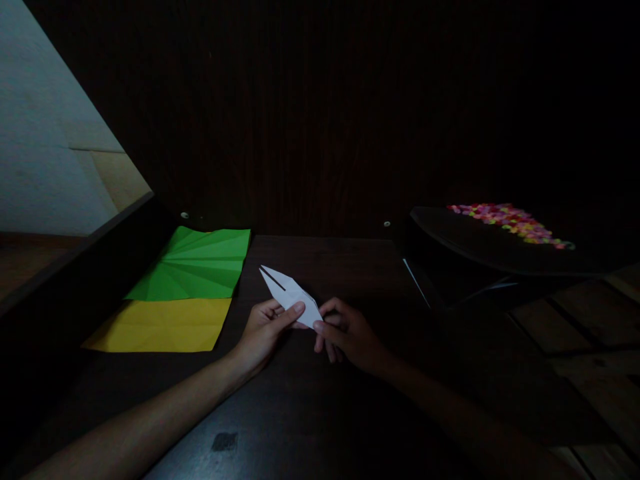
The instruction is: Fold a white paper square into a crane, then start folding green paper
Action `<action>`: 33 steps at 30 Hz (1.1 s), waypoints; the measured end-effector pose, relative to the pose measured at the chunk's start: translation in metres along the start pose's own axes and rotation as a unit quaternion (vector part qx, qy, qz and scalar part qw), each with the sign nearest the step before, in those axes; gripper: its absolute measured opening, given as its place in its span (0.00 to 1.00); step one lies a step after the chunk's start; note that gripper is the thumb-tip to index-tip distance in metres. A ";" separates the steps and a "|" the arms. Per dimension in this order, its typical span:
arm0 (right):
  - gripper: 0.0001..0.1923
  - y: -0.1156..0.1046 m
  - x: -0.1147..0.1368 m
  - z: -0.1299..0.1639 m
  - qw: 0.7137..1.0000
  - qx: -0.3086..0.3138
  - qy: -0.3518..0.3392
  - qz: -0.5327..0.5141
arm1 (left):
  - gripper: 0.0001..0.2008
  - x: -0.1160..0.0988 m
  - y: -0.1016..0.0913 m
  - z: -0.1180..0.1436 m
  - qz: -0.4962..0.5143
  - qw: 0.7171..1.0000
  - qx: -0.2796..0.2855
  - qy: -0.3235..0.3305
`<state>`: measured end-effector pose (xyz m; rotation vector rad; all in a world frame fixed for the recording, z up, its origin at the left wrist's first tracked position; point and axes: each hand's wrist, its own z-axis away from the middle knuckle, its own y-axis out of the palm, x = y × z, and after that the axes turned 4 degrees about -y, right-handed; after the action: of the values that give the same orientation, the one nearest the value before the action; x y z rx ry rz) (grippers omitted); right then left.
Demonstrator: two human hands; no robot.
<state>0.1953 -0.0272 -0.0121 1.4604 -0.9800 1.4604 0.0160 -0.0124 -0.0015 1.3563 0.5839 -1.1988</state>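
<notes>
Watching remotely, I see the left hand (pixel 264 328) pinching the folded white paper (pixel 295 295) and the right hand (pixel 352 335) its near-right tip, over the dark tabletop (pixel 280 420) right of the yellow sheet (pixel 167 327), apparently mid-crease, the next move likely calling for steady, aligned edges.

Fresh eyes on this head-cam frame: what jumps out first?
Probably the bright, creased green sheet on the left of the dark tabletop, with a yellow sheet just nearer the person. Then the folded white paper near the centre, held by the left hand and right hand. Far right, a multicoloured cluster stands out against the dark.
</notes>
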 end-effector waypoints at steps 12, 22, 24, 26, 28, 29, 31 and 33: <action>0.14 -0.001 0.003 -0.001 0.999 -0.046 -0.021 0.014 | 0.12 0.000 -0.003 0.000 0.031 0.999 0.002 -0.014; 0.17 0.004 0.006 0.000 0.995 -0.040 -0.009 -0.088 | 0.12 -0.002 -0.003 0.001 0.038 0.999 0.003 -0.017; 0.16 0.005 0.007 0.001 0.996 -0.058 -0.023 -0.068 | 0.11 -0.003 -0.002 0.001 0.043 0.999 0.003 -0.018; 0.15 0.005 0.008 0.001 0.996 -0.072 -0.035 -0.046 | 0.11 -0.003 -0.001 0.001 0.052 0.998 -0.005 -0.019; 0.14 0.004 0.009 0.002 0.996 -0.078 -0.040 -0.026 | 0.11 -0.003 0.000 0.001 0.058 0.998 -0.012 -0.022; 0.14 0.004 0.010 0.002 0.996 -0.078 -0.041 -0.017 | 0.12 -0.004 0.000 0.001 0.060 0.998 -0.014 -0.022; 0.13 0.005 0.010 0.003 0.996 -0.075 -0.044 -0.002 | 0.13 -0.004 0.001 0.002 0.059 0.998 -0.016 -0.022; 0.13 0.005 0.008 0.003 0.996 -0.070 -0.045 0.009 | 0.14 -0.004 0.001 0.002 0.056 0.998 -0.025 -0.019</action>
<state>0.1919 -0.0320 -0.0036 1.4292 -1.1309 1.3202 0.0152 -0.0133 0.0030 1.3052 0.5016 -1.1104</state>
